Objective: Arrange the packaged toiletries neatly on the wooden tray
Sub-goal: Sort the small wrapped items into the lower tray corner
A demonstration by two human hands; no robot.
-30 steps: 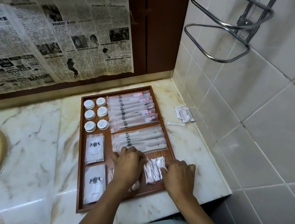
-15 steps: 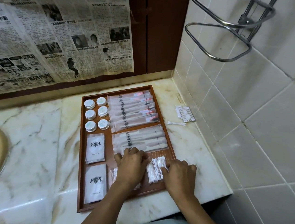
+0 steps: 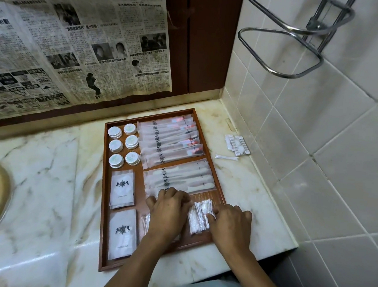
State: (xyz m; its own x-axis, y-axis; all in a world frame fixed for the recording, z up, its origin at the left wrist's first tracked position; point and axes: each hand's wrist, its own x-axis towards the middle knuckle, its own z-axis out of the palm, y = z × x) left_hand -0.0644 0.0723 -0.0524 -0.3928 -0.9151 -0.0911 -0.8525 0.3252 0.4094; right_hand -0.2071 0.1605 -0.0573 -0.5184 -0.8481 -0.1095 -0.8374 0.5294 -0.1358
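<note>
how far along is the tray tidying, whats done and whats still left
Done: six round tubs, toothbrush packets, a second row of long packets and two sachets lie lined up in the wooden tray. In hand: left hand rests on clear packets in the near compartment; right hand holds the cotton swab packets there. Left: spare swab packets and loose swabs on the counter beside the tray.

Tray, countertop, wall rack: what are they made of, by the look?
Tray: red-brown with an even low sheen and a raised rim; likely varnished wood, possibly veneer.
Countertop: cream with brown veins and glossy reflections; polished marble or a marble-look stone.
Wall rack: bent round rod with bright mirror highlights; chromed or polished steel.
</note>
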